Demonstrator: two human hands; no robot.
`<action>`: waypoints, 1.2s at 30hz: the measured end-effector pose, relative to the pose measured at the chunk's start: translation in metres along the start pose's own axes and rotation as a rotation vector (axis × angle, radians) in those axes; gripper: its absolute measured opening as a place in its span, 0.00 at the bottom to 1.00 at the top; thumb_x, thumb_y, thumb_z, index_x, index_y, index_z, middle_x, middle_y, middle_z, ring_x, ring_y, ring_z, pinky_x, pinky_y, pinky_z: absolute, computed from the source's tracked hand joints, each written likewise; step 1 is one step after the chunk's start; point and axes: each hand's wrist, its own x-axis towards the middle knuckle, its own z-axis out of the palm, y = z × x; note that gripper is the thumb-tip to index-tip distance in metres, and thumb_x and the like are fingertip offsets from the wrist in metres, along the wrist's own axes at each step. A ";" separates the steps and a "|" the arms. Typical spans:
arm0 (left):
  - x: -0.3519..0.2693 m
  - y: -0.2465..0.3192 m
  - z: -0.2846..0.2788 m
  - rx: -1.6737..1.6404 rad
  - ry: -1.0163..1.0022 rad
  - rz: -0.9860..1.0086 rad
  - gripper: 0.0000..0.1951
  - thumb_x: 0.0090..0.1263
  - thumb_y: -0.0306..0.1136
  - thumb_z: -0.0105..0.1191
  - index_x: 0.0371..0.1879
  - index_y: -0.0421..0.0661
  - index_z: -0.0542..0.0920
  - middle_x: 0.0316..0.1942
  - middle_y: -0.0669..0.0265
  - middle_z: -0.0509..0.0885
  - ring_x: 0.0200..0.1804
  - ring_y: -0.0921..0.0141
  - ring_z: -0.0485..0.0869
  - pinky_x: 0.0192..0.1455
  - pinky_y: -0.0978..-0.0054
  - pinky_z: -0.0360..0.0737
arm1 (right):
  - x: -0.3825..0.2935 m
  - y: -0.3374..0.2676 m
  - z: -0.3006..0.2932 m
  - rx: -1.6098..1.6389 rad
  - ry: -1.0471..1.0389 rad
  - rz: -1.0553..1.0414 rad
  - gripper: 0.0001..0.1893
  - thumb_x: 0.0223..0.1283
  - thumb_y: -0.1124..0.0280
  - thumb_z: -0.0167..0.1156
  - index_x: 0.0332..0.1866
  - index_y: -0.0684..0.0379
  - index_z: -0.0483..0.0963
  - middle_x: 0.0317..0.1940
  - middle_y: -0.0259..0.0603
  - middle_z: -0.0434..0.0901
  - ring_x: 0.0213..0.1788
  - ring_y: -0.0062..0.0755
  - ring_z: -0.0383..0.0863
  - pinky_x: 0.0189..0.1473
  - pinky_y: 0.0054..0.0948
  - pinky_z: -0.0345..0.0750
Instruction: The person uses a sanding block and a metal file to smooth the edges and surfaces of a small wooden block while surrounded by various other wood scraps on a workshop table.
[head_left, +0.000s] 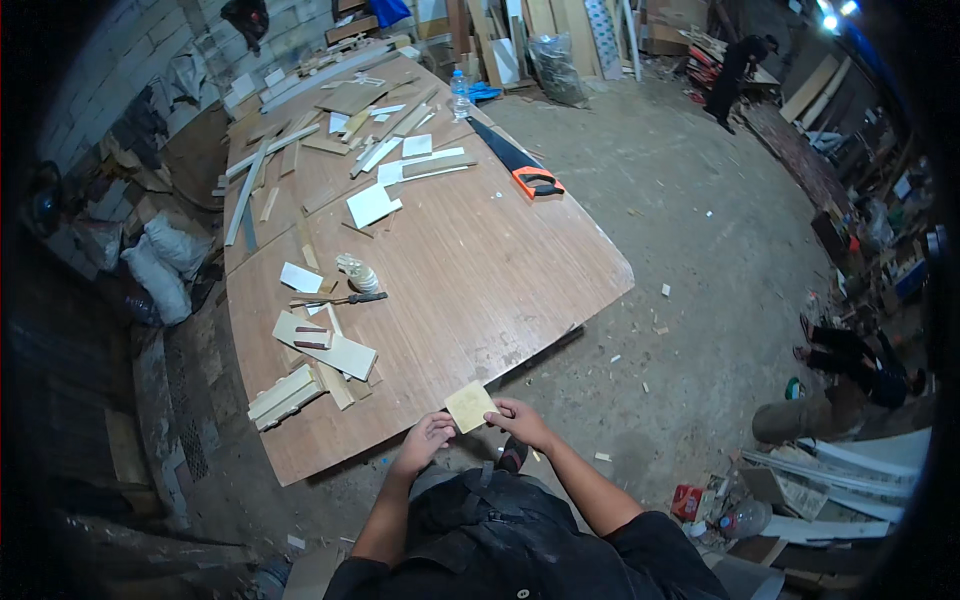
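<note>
My right hand (523, 421) grips a thin, pale yellow square piece (468, 406) at its right corner, thumb on top. Whether it is sandpaper or board I cannot tell. Just left of the square, my left hand (429, 441) is half curled with its fingers apart and nothing visible in it. Both hands are at the near edge of a large wood-grain table (480, 277). To the left on it lie a pale flat board (352, 358) with a small block (313, 338) across it, and a stack of moulded wooden strips (286, 396).
A handsaw (517, 161) with an orange and black handle rests along the table's right side, near a water bottle (460, 95). A plastic-wrapped container (358, 273) stands beside a dark-handled tool (366, 298). Offcuts cover the far left. Two people (739, 75) are off to the right.
</note>
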 end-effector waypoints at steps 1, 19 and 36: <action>0.001 0.010 0.008 -0.133 0.033 -0.022 0.16 0.76 0.34 0.51 0.58 0.43 0.71 0.48 0.64 0.83 0.48 0.74 0.81 0.46 0.76 0.80 | 0.003 -0.010 -0.001 0.015 -0.077 -0.001 0.19 0.66 0.60 0.63 0.56 0.60 0.77 0.40 0.30 0.84 0.42 0.16 0.79 0.42 0.21 0.74; 0.151 0.013 -0.050 0.245 0.208 -0.160 0.16 0.70 0.37 0.58 0.44 0.34 0.77 0.32 0.59 0.86 0.30 0.73 0.84 0.35 0.75 0.79 | 0.044 0.051 -0.110 -0.673 0.047 0.188 0.41 0.56 0.53 0.69 0.73 0.54 0.62 0.46 0.50 0.84 0.48 0.42 0.85 0.54 0.36 0.79; 0.208 0.097 -0.050 0.381 -0.187 0.036 0.17 0.73 0.41 0.56 0.46 0.37 0.84 0.33 0.64 0.86 0.34 0.75 0.82 0.40 0.73 0.79 | 0.149 -0.072 -0.090 -0.114 -0.098 0.314 0.24 0.64 0.58 0.65 0.63 0.56 0.75 0.38 0.30 0.82 0.39 0.17 0.77 0.38 0.22 0.75</action>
